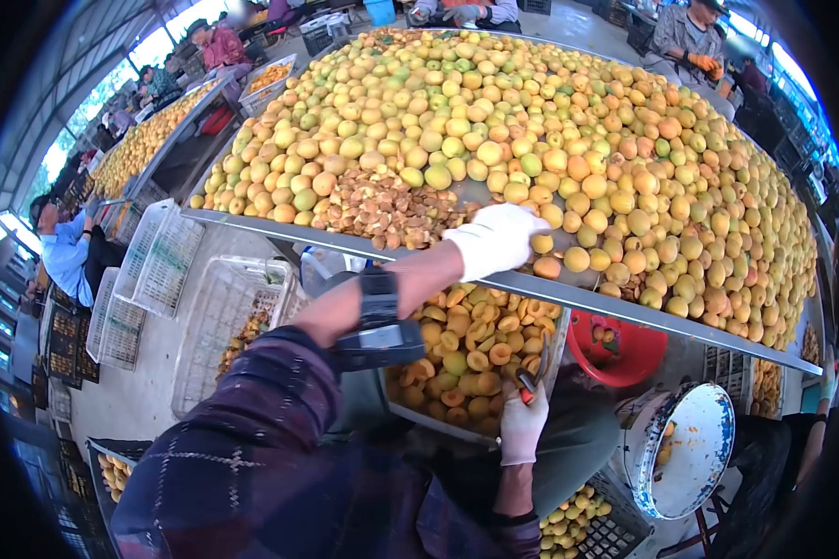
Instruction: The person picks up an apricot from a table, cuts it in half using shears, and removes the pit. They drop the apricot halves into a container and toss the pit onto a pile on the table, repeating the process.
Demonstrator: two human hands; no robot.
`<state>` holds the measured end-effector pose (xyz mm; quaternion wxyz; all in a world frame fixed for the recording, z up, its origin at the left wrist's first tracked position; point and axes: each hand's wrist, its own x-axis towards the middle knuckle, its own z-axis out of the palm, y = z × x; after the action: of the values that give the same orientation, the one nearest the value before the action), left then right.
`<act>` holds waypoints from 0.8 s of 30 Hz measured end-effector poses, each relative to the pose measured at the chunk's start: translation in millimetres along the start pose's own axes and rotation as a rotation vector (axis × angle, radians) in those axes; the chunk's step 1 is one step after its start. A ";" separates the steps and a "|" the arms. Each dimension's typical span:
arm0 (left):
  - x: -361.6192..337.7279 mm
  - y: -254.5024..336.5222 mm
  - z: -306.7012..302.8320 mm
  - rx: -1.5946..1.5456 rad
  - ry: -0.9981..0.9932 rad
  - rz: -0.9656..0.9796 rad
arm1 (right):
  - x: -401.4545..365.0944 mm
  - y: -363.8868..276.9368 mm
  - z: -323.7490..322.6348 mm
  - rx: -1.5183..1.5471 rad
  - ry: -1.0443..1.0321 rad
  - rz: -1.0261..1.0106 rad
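Plaid sleeve (238, 443); right grip (523, 427) closed around tool (528, 388)

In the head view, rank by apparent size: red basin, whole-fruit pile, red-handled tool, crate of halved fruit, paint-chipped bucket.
Largest to smallest, visible parts only:
1. Whole-fruit pile
2. Crate of halved fruit
3. Paint-chipped bucket
4. Red basin, partly hidden
5. Red-handled tool

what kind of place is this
Most likely a fruit-processing shed: a long metal-edged table is heaped with whole yellow-orange fruit, a container below it holds halved fruit, and several other people are at the tables around.
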<state>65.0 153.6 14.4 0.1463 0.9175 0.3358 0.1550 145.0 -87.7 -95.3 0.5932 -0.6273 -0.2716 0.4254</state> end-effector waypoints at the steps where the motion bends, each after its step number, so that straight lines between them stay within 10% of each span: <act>1: 14.5 -0.4 13.9 0.123 -0.035 0.038 | 0.4 4.3 -0.8 0.039 -0.017 0.053; 6: 42.1 1.7 31.5 0.256 -0.068 -0.019 | 1.6 -11.6 1.6 0.003 0.029 0.104; 8: 18.3 8.6 17.3 0.095 0.075 0.002 | 3.8 -4.0 1.7 0.082 0.095 -0.029; 10: -13.8 29.9 -19.4 -0.919 -0.089 -0.192 | 9.6 11.4 -12.0 0.253 0.126 -0.049; 18: -116.6 73.0 -18.5 -1.309 -0.092 -0.057 | -19.5 -130.2 18.1 0.242 -0.115 0.023; 21: -134.9 80.8 -24.8 -0.999 0.052 0.124 | -27.1 -129.1 25.7 0.164 -0.119 0.013; 24: -152.3 91.7 -30.0 -1.510 0.102 -0.052 | -36.4 -125.0 29.6 0.485 -0.207 -0.092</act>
<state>-4.7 -9.3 47.4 0.7229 0.5514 0.1662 0.3818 122.3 -84.7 36.2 0.7137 -0.4071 -0.2492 0.5126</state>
